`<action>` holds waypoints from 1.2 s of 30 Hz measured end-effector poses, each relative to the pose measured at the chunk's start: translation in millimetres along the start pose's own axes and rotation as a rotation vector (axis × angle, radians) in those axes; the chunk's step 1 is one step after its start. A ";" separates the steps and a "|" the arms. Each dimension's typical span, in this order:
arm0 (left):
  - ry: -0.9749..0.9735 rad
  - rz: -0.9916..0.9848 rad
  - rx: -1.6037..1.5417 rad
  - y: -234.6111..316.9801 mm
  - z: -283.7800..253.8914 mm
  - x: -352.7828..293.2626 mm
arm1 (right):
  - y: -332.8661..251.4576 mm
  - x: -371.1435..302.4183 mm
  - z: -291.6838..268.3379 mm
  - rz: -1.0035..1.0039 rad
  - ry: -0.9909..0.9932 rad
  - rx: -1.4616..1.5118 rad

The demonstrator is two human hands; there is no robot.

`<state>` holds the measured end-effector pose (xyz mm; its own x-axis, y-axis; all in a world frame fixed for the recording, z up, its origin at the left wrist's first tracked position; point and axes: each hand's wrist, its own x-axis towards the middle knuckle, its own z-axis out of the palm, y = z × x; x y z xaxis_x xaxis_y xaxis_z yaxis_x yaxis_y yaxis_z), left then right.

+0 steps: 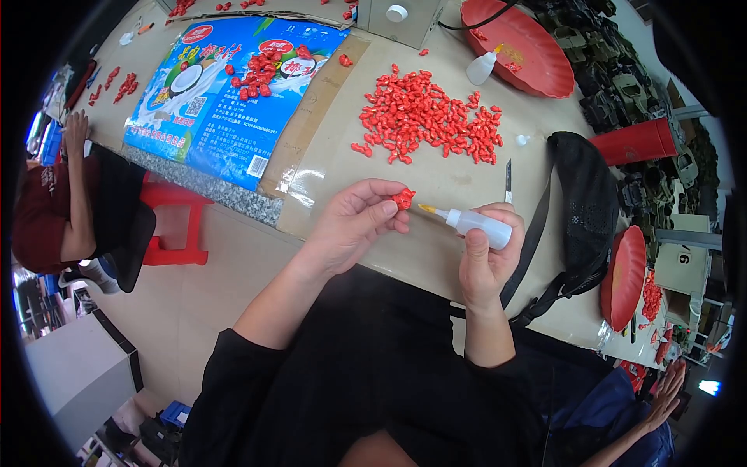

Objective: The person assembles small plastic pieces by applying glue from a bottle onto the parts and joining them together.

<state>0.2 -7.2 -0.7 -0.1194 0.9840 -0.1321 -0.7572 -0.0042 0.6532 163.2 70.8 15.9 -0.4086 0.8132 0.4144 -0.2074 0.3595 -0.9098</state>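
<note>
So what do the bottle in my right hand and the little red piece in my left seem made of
The bottle looks like soft plastic, satin and translucent, judging by its milky white body. The red piece is perhaps molded plastic or resin; its bright highlights suggest a glossy finish.

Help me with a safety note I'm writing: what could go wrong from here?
The right hand points a squeeze bottle toward the small red piece in the left hand; a stray drop might wet that hand. What looks like a knife blade lies just beyond the right hand and could nick it.
</note>
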 end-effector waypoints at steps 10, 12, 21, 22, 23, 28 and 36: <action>-0.003 -0.002 -0.003 0.3 0.1 0.6 | 2.1 0.4 -0.6 -0.044 0.006 -0.052; -0.001 -0.002 -0.004 0.3 -0.1 0.2 | 2.1 0.4 -0.6 -0.045 0.009 -0.051; 0.003 -0.004 -0.002 0.1 -1.1 -0.1 | 1.4 0.2 -1.3 -0.038 0.008 -0.055; 0.003 -0.004 -0.002 0.1 -1.5 0.0 | 1.6 0.3 -1.6 -0.041 0.005 -0.063; 0.003 -0.005 -0.002 0.2 -1.7 -0.1 | 1.9 0.4 -1.7 -0.043 0.003 -0.071; -0.003 -0.003 -0.002 0.7 -0.4 -0.1 | 1.7 0.6 -1.8 -0.049 0.006 -0.064; 0.024 0.004 -0.004 -0.1 1.5 0.3 | 0.5 0.0 0.5 -0.032 -0.001 -0.047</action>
<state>1.2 -6.6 0.3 -0.1383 0.9794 -0.1473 -0.7594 -0.0093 0.6506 162.6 70.8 15.5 -0.4035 0.8004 0.4433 -0.1781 0.4066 -0.8961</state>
